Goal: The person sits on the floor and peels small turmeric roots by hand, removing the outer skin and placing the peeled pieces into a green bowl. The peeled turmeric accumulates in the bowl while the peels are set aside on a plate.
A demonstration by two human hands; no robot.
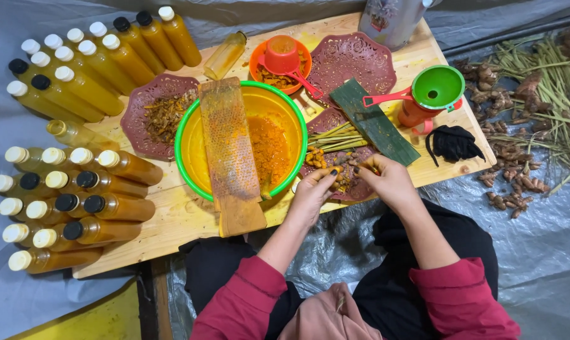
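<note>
Both hands meet over a dark red patterned plate (326, 121) at the near edge of the wooden tabletop (190, 217). The left hand (313, 192) pinches a small orange-yellow root piece (337, 170) between fingertips, grip closed on it; the right hand (385, 179) has fingers curled in at the same spot, touching the pieces, but whether it actually clamps anything I cannot tell (dark nails, fingertips bunched tight). More small yellow-orange chunks (315, 157) lie in a heap on that plate, beside a few pale green stalks (332, 135). Just left: green-rimmed yellow basin (190, 148) with orange grated pulp (269, 148) inside and a stained wooden grater board (229, 151) laid across it, its handle end reaching to the tabletop edge. A folded green leaf strip (373, 123) lies just beyond the right hand. Farther back: an orange bowl with a red scoop (283, 58), a green funnel (437, 87) on a red cup, a black cloth (451, 143). Capped bottles of amber liquid (77, 201) crowd the left side, lying and standing. Brown roots and grassy stems (524, 126) are spread on the grey sheet to the right.
</note>
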